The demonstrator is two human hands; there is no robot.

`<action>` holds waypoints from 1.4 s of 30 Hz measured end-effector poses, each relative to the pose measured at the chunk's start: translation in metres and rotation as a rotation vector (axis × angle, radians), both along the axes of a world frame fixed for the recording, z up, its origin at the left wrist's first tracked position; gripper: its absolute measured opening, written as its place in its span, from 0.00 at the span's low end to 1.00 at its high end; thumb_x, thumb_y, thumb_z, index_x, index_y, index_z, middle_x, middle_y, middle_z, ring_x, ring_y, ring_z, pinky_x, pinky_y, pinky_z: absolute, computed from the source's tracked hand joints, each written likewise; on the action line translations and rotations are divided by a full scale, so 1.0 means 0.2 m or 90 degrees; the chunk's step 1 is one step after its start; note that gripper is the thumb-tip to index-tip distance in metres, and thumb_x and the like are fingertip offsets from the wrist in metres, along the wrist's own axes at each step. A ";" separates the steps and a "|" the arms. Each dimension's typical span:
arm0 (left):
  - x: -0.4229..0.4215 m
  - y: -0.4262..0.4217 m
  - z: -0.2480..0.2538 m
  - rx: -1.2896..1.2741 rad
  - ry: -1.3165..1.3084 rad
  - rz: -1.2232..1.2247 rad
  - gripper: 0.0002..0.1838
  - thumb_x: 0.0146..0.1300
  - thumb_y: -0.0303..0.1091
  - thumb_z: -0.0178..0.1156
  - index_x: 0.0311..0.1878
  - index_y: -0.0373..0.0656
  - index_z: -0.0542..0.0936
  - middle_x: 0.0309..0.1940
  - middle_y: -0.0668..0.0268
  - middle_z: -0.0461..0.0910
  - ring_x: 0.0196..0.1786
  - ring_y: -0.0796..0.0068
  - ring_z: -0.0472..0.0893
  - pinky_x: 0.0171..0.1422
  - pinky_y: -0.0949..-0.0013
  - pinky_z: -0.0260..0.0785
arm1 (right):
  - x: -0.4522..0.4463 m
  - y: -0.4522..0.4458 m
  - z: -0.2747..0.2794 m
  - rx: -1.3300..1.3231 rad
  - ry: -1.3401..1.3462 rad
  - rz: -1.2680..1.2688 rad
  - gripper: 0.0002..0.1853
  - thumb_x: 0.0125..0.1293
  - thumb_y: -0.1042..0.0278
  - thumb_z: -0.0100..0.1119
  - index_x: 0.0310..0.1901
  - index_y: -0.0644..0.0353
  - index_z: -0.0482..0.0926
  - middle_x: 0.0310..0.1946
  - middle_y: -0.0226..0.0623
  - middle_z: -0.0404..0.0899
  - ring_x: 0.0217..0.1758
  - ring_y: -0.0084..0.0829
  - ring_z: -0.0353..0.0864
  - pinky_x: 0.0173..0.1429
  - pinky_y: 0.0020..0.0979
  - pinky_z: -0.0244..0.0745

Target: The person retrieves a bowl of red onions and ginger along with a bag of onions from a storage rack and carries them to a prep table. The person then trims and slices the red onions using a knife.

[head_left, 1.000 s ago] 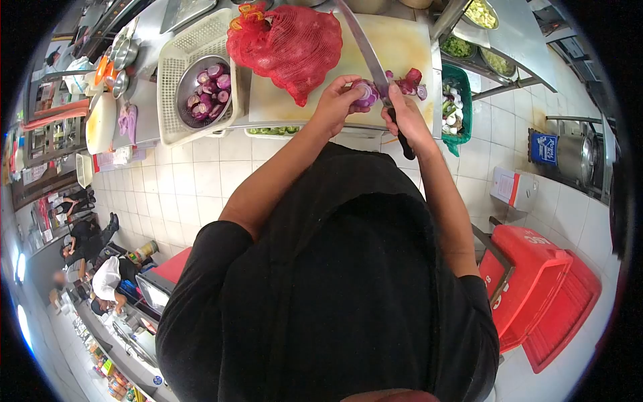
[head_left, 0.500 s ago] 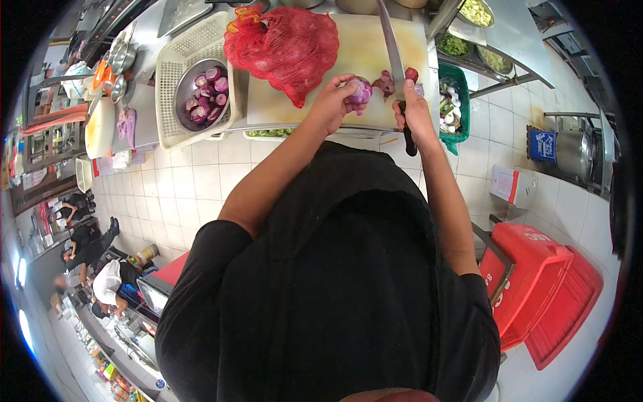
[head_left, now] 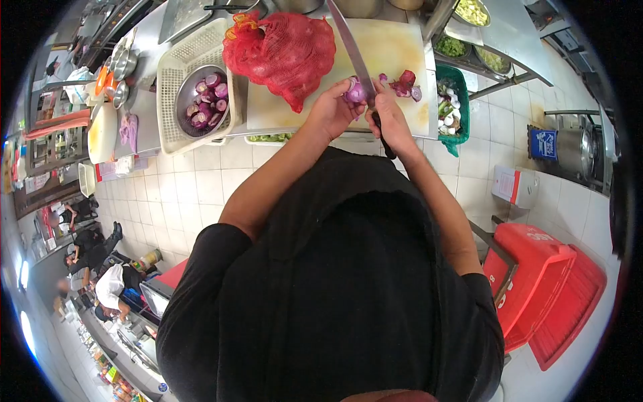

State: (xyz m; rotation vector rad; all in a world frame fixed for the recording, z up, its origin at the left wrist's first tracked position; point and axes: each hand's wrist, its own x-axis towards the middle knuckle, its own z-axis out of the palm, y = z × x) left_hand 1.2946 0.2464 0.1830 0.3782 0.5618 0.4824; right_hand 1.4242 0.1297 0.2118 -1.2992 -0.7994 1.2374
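Observation:
Over the front of the white cutting board, my left hand is closed around a purple onion. My right hand grips the black handle of a long knife, whose blade slants up and to the left. The base of the blade is right beside the onion; whether it touches is hard to tell. Onion skins and trimmings lie on the board to the right. A red mesh sack of onions rests on the board's left part.
At left, a white plastic basket holds a metal bowl with purple onions in it. A green basket with vegetable scraps is at the board's right. Red bins stand at lower right. Several people are in the left background.
My right hand has moved left with the knife, bringing it against or close to the onion. The trimmings that were near the blade now show uncovered.

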 end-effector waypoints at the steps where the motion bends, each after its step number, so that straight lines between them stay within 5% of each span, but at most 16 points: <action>1: 0.00 -0.01 0.01 0.004 -0.001 -0.001 0.16 0.74 0.40 0.53 0.56 0.39 0.75 0.44 0.59 0.82 0.40 0.65 0.82 0.44 0.64 0.77 | 0.00 -0.01 0.00 -0.012 -0.017 0.002 0.36 0.79 0.40 0.40 0.76 0.60 0.57 0.23 0.26 0.67 0.21 0.16 0.63 0.24 0.22 0.60; 4: -0.01 -0.02 0.00 0.026 0.013 -0.011 0.16 0.74 0.40 0.53 0.56 0.40 0.75 0.43 0.60 0.82 0.39 0.66 0.81 0.43 0.65 0.76 | 0.03 -0.02 -0.05 -0.004 -0.048 -0.044 0.30 0.79 0.42 0.40 0.61 0.61 0.76 0.21 0.26 0.67 0.21 0.17 0.64 0.26 0.23 0.61; 7: -0.02 -0.03 -0.02 0.043 0.028 -0.010 0.16 0.74 0.40 0.54 0.57 0.40 0.75 0.43 0.61 0.81 0.39 0.67 0.81 0.42 0.66 0.76 | 0.10 0.00 -0.09 -0.020 -0.110 -0.032 0.28 0.79 0.42 0.42 0.39 0.61 0.80 0.19 0.25 0.67 0.21 0.18 0.65 0.27 0.24 0.61; 10: -0.04 -0.01 -0.02 0.069 0.037 -0.029 0.17 0.73 0.41 0.55 0.58 0.40 0.74 0.43 0.62 0.81 0.39 0.67 0.81 0.42 0.67 0.75 | 0.12 0.01 -0.11 -0.098 -0.131 -0.037 0.29 0.78 0.41 0.43 0.27 0.59 0.73 0.17 0.25 0.67 0.21 0.18 0.66 0.27 0.25 0.60; 13: -0.05 -0.01 -0.01 0.104 0.054 -0.080 0.18 0.73 0.41 0.56 0.58 0.41 0.73 0.44 0.62 0.81 0.40 0.67 0.81 0.42 0.66 0.76 | 0.15 0.04 -0.16 -0.111 -0.136 -0.044 0.28 0.78 0.39 0.42 0.35 0.58 0.76 0.15 0.25 0.64 0.19 0.18 0.63 0.25 0.25 0.59; 16: -0.03 -0.03 -0.02 0.130 0.106 -0.081 0.18 0.72 0.39 0.57 0.59 0.42 0.73 0.45 0.62 0.81 0.40 0.67 0.81 0.43 0.65 0.77 | 0.19 0.02 -0.12 -0.149 -0.045 -0.061 0.32 0.76 0.33 0.38 0.29 0.56 0.71 0.15 0.25 0.65 0.14 0.18 0.61 0.19 0.23 0.54; 19: -0.04 -0.03 -0.05 0.149 0.146 -0.054 0.18 0.72 0.38 0.58 0.60 0.42 0.72 0.46 0.61 0.81 0.40 0.67 0.82 0.43 0.63 0.78 | 0.19 -0.01 -0.05 -0.158 -0.001 -0.036 0.31 0.76 0.32 0.38 0.40 0.58 0.73 0.16 0.25 0.65 0.14 0.17 0.61 0.19 0.23 0.54; 24: -0.01 -0.03 -0.04 0.178 0.157 -0.039 0.17 0.72 0.37 0.58 0.60 0.42 0.71 0.45 0.60 0.81 0.39 0.66 0.83 0.41 0.63 0.78 | 0.15 -0.02 0.06 -0.149 -0.029 0.084 0.39 0.76 0.34 0.41 0.75 0.57 0.61 0.19 0.23 0.63 0.16 0.16 0.58 0.19 0.23 0.55; 27: 0.00 -0.06 -0.03 0.193 0.174 -0.047 0.16 0.72 0.34 0.57 0.59 0.41 0.72 0.40 0.60 0.81 0.36 0.67 0.82 0.39 0.65 0.77 | 0.13 -0.03 0.07 -0.152 -0.050 0.104 0.40 0.74 0.32 0.43 0.73 0.59 0.64 0.19 0.22 0.63 0.18 0.15 0.59 0.20 0.23 0.55; 30: 0.00 -0.07 -0.05 0.219 0.180 -0.049 0.16 0.72 0.33 0.58 0.59 0.40 0.73 0.41 0.60 0.81 0.37 0.67 0.82 0.39 0.65 0.77 | 0.15 -0.04 0.06 -0.183 -0.047 0.101 0.36 0.74 0.32 0.42 0.59 0.60 0.76 0.18 0.23 0.63 0.17 0.16 0.60 0.19 0.23 0.55; 33: -0.01 -0.06 -0.05 0.249 0.204 -0.060 0.17 0.72 0.31 0.58 0.61 0.40 0.73 0.45 0.61 0.81 0.41 0.67 0.83 0.42 0.63 0.79 | 0.18 -0.02 0.02 -0.198 -0.075 0.111 0.29 0.76 0.33 0.38 0.38 0.55 0.69 0.14 0.23 0.62 0.13 0.16 0.58 0.17 0.24 0.53; 42: -0.03 -0.02 -0.12 0.328 0.264 -0.109 0.17 0.71 0.28 0.59 0.61 0.39 0.73 0.43 0.60 0.81 0.40 0.69 0.82 0.40 0.66 0.78 | 0.19 0.03 -0.04 -0.251 -0.124 0.078 0.34 0.73 0.28 0.41 0.25 0.56 0.68 0.11 0.25 0.62 0.11 0.19 0.60 0.15 0.25 0.54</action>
